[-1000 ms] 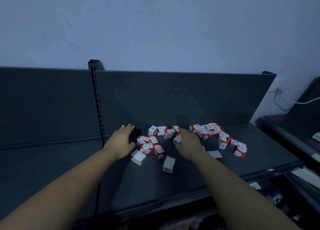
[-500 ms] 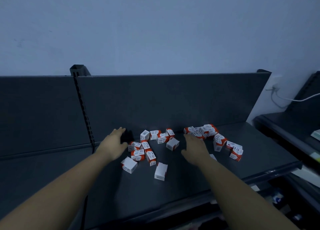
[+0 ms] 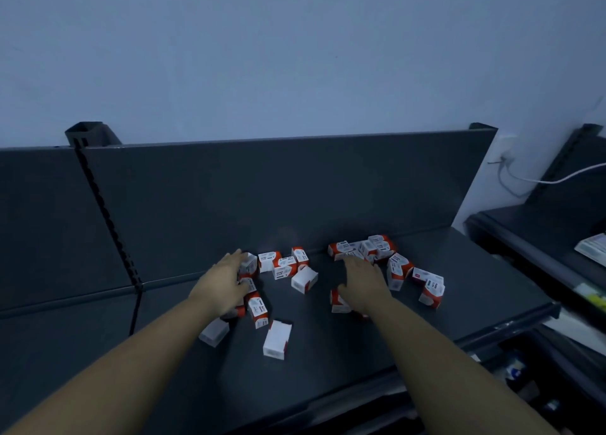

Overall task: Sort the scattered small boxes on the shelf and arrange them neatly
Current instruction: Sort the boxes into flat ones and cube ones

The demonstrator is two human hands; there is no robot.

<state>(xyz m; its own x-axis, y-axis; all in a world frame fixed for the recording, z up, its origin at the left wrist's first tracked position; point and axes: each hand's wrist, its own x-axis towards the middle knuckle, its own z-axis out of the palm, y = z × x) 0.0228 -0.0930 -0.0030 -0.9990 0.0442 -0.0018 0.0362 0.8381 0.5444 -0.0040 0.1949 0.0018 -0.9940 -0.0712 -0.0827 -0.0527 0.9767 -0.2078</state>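
Note:
Several small red-and-white boxes lie scattered on the dark grey shelf point(image 3: 328, 362). One cluster sits at the left point(image 3: 283, 270), another at the back right point(image 3: 380, 247). Apart from them lie a white-faced box point(image 3: 304, 279) in the middle and two more near the front point(image 3: 277, 339), point(image 3: 213, 331). My left hand point(image 3: 224, 285) lies flat over the left cluster, fingers spread, fingertips touching a box point(image 3: 248, 264). My right hand point(image 3: 362, 283) is spread flat beside the right cluster and partly covers a box point(image 3: 338, 301).
The shelf's back panel point(image 3: 295, 188) rises just behind the boxes. A slotted upright post point(image 3: 98, 198) stands at the left. To the right is a second dark shelf point(image 3: 541, 237) with packets point(image 3: 593, 249), and a white cable point(image 3: 557, 180) runs along the wall.
My right hand let go of the white-faced box in the middle and moved right toward the right cluster. My left hand slid right onto the left cluster. The view panned slightly.

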